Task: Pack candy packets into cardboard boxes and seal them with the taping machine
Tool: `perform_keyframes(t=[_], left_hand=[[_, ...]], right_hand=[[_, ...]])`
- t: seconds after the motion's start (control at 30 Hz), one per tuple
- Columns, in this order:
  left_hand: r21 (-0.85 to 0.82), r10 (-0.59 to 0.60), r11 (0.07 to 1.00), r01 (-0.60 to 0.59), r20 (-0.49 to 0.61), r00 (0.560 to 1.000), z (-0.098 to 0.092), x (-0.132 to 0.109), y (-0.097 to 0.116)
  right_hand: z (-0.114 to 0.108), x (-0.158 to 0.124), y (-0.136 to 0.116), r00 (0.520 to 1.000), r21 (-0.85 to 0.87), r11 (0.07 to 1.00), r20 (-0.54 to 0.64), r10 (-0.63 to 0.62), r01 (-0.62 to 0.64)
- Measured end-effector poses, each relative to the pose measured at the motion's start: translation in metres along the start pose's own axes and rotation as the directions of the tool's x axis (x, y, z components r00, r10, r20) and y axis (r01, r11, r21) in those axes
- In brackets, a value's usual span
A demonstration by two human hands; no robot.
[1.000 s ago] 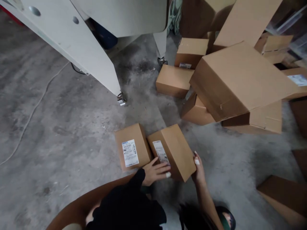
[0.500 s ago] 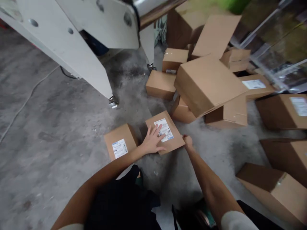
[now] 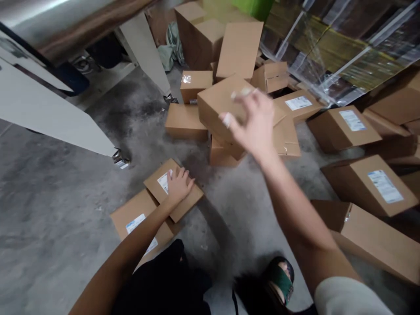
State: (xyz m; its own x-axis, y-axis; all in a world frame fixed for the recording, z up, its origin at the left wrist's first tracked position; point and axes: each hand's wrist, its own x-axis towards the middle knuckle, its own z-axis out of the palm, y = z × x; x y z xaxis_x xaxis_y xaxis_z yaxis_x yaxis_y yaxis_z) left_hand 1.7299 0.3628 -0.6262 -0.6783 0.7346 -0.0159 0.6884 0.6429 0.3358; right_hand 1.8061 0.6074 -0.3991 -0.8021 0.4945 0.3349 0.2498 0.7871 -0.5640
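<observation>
My left hand (image 3: 179, 186) lies spread on top of a labelled cardboard box (image 3: 185, 205), partly over its white label. This box sits right beside a second labelled cardboard box (image 3: 144, 204) on the floor, and my left forearm crosses in front of that one. My right hand (image 3: 256, 120) is raised, fingers apart and holding nothing, in front of a larger cardboard box (image 3: 218, 98) on the pile. Pale coverings show on some of its fingertips. Whether the right hand touches the larger box I cannot tell.
Several more boxes are heaped behind, and labelled boxes (image 3: 385, 186) stand along the right. A white machine leg (image 3: 65, 118) with a metal foot rises at the left. Wrapped stacked goods (image 3: 328, 48) stand at the back right. My sandalled foot (image 3: 280, 280) is below on the concrete floor (image 3: 65, 258).
My right hand has let go of the labelled box's edge and moved up to the pile. The labelled box has shifted against its neighbour under my left hand. The view has swung right.
</observation>
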Motion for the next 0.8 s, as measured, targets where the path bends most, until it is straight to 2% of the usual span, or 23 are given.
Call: perform_keyframes(t=[0.03, 0.07, 0.1, 0.17, 0.2, 0.27, 0.33, 0.37, 0.4, 0.43, 0.47, 0.53, 0.63, 0.7, 0.77, 0.8], left_hand=[[-0.065, -0.045, 0.997, 0.047, 0.026, 0.999, -0.006, 0.003, 0.002], [-0.197, -0.104, 0.974, 0.114, 0.063, 0.993, -0.013, 0.011, 0.006], [-0.370, -0.162, 0.909, 0.191, 0.109, 0.981, -0.022, 0.022, 0.013], [-0.687, -0.245, 0.655, 0.315, 0.201, 0.948, -0.041, 0.056, 0.033], [-0.782, -0.262, 0.525, 0.335, 0.226, 0.938, -0.052, 0.077, 0.046], [-0.884, -0.270, 0.325, 0.334, 0.252, 0.929, -0.073, 0.120, 0.076], [-0.956, -0.279, -0.088, 0.279, 0.292, 0.915, -0.094, 0.151, 0.105], [-0.930, -0.267, -0.291, 0.222, 0.302, 0.915, -0.103, 0.158, 0.119], [-0.877, -0.253, -0.450, 0.167, 0.305, 0.918, -0.111, 0.158, 0.130], [-0.830, -0.248, -0.544, 0.125, 0.301, 0.921, -0.117, 0.151, 0.140], [-0.797, -0.253, -0.596, 0.097, 0.301, 0.919, -0.121, 0.137, 0.148], [-0.788, -0.263, -0.605, 0.111, 0.330, 0.907, -0.121, 0.092, 0.155], [-0.828, -0.249, -0.486, 0.280, 0.438, 0.864, -0.102, -0.003, 0.150], [-0.824, -0.320, -0.375, 0.424, 0.544, 0.775, -0.077, -0.069, 0.140], [-0.767, -0.390, -0.250, 0.591, 0.638, 0.664, -0.046, -0.123, 0.125], [-0.751, -0.419, -0.144, 0.645, 0.636, 0.648, -0.031, -0.144, 0.117]], right_hand=[[-0.024, 0.026, 0.008, 0.997, -0.108, 0.991, -0.017, 0.077, -0.079], [-0.044, 0.048, 0.017, 0.981, -0.185, 0.965, 0.019, 0.195, -0.188], [-0.058, 0.065, 0.026, 0.946, -0.236, 0.928, 0.080, 0.313, -0.287], [-0.073, 0.078, 0.043, 0.878, -0.280, 0.881, 0.186, 0.440, -0.382], [-0.075, 0.075, 0.048, 0.872, -0.277, 0.883, 0.211, 0.441, -0.379], [-0.076, 0.057, 0.052, 0.905, -0.255, 0.910, 0.194, 0.379, -0.326], [-0.077, 0.029, 0.049, 0.925, -0.239, 0.929, 0.190, 0.330, -0.283], [-0.080, 0.014, 0.047, 0.926, -0.232, 0.935, 0.204, 0.318, -0.270], [-0.083, -0.001, 0.044, 0.924, -0.230, 0.937, 0.221, 0.311, -0.261], [-0.088, -0.018, 0.041, 0.921, -0.235, 0.938, 0.237, 0.308, -0.253], [-0.092, -0.036, 0.038, 0.917, -0.247, 0.936, 0.251, 0.310, -0.249], [-0.100, -0.078, 0.034, 0.897, -0.272, 0.928, 0.292, 0.333, -0.257], [-0.100, -0.152, 0.035, 0.813, -0.222, 0.927, 0.447, 0.373, -0.303], [-0.087, -0.203, 0.041, 0.733, -0.127, 0.924, 0.574, 0.365, -0.361], [-0.066, -0.247, 0.048, 0.648, -0.030, 0.906, 0.689, 0.325, -0.423], [-0.055, -0.264, 0.051, 0.595, 0.008, 0.894, 0.749, 0.293, -0.449]])
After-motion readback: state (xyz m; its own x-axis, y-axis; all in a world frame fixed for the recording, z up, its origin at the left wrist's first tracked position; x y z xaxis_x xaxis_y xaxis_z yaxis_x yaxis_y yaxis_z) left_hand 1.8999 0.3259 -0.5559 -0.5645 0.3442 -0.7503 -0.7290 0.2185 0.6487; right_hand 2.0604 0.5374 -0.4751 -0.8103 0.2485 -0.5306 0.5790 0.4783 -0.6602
